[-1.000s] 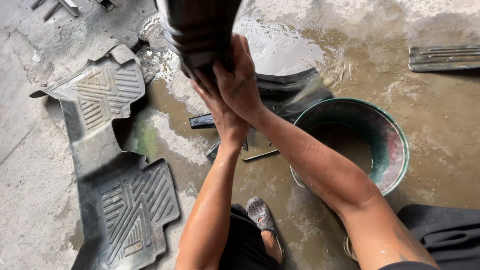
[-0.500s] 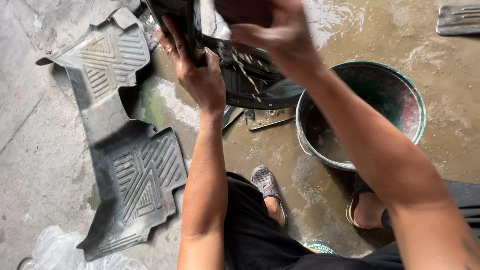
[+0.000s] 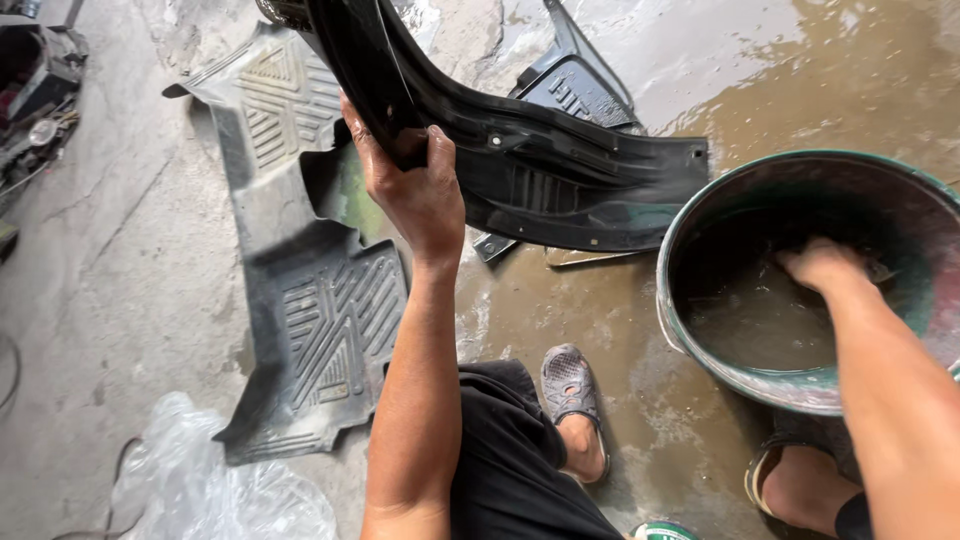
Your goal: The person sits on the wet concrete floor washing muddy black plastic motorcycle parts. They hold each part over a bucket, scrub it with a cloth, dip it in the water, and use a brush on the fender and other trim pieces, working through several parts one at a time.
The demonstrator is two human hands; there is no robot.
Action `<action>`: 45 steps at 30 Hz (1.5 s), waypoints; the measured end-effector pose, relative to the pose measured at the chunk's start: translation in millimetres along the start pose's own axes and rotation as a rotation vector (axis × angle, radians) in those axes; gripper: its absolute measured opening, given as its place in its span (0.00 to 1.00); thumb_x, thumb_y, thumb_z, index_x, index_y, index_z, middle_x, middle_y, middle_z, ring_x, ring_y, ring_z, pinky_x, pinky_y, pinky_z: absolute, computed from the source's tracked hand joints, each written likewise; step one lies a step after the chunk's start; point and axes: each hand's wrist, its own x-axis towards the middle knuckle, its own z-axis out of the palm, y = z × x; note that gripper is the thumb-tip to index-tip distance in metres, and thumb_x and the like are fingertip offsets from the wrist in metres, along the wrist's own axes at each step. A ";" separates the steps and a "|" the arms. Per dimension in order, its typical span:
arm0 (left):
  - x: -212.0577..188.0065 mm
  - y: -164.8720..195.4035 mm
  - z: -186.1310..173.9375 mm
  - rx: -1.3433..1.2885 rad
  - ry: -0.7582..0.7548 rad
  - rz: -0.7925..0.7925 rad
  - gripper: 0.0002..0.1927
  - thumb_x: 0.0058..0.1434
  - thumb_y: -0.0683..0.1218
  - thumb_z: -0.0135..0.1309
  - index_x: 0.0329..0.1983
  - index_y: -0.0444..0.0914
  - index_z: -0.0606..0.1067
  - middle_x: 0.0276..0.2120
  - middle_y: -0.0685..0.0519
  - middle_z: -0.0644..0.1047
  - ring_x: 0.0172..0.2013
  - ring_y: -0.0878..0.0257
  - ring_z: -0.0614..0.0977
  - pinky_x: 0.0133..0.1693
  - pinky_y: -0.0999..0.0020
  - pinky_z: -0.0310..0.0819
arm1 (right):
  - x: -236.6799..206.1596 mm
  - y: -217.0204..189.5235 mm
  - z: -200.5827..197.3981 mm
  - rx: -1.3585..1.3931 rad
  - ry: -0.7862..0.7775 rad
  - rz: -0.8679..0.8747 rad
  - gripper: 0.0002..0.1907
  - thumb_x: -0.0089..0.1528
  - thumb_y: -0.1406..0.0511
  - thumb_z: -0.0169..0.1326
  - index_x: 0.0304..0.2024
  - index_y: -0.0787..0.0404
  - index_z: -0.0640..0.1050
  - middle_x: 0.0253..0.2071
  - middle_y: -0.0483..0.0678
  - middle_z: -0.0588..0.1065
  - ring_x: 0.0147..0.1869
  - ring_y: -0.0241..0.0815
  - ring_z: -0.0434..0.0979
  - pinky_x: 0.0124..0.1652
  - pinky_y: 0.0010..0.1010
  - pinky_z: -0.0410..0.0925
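Head view looks straight down on a wet concrete floor (image 3: 620, 330), where the left hand (image 3: 415, 190) is closed tight around the rim of a black plastic car liner panel (image 3: 560, 170), fingers wrapped over its upper lip and thumb behind. That panel is long and curved: its axis runs from the top left of the frame, where it rises toward the camera, down and to the right, where its flat end sits just beside the green basin (image 3: 800, 280). The right hand (image 3: 825, 265) is well apart from the panel, down inside the basin with its fingers at or under the murky water; whether it is open or grips something there I cannot tell, since the fingertips are lost in the dark water. So the left hand is the only 1 on the panel, holding it near its middle bend, and the panel's far end lies between the 2 hands. Under and to the left of the panel lies a grey moulded floor mat (image 3: 310, 300), flat on the ground, and a second dark trim piece (image 3: 580, 80) lies behind the panel. A sandalled foot (image 3: 572, 395) rests near the basin, and crumpled clear plastic sheeting (image 3: 210, 480) sits at the lower left, clear of both hands.
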 end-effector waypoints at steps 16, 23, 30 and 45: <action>-10.4 -14.8 9.4 0.103 -0.062 0.186 0.41 0.63 0.32 0.55 0.78 0.38 0.55 0.79 0.47 0.53 0.49 0.60 0.69 0.53 0.69 0.71 | -114.1 -254.1 -115.2 1.757 -0.155 -1.004 0.20 0.63 0.76 0.46 0.57 0.57 0.69 0.46 0.51 0.72 0.43 0.45 0.81 0.42 0.37 0.80; -13.3 -8.3 3.9 0.126 -0.123 0.317 0.39 0.69 0.33 0.56 0.78 0.52 0.58 0.79 0.46 0.49 0.75 0.52 0.61 0.72 0.66 0.69 | -99.9 -325.8 -24.5 1.224 -0.353 -1.216 0.39 0.65 0.59 0.57 0.75 0.58 0.58 0.69 0.55 0.69 0.70 0.44 0.73 0.66 0.33 0.71; -21.7 33.3 42.2 0.288 -0.122 0.560 0.36 0.67 0.33 0.49 0.73 0.57 0.64 0.78 0.47 0.51 0.75 0.48 0.59 0.76 0.55 0.58 | -46.9 -301.8 25.4 1.531 -0.351 -1.194 0.30 0.71 0.59 0.51 0.74 0.58 0.62 0.69 0.47 0.67 0.69 0.37 0.69 0.67 0.28 0.65; -82.4 33.7 62.8 -0.709 -0.630 -0.628 0.24 0.68 0.57 0.50 0.63 0.44 0.68 0.53 0.44 0.80 0.48 0.51 0.83 0.48 0.56 0.78 | -116.4 -182.8 -208.3 2.003 -0.160 -0.898 0.05 0.55 0.73 0.50 0.26 0.63 0.77 0.32 0.50 0.78 0.43 0.51 0.80 0.53 0.56 0.76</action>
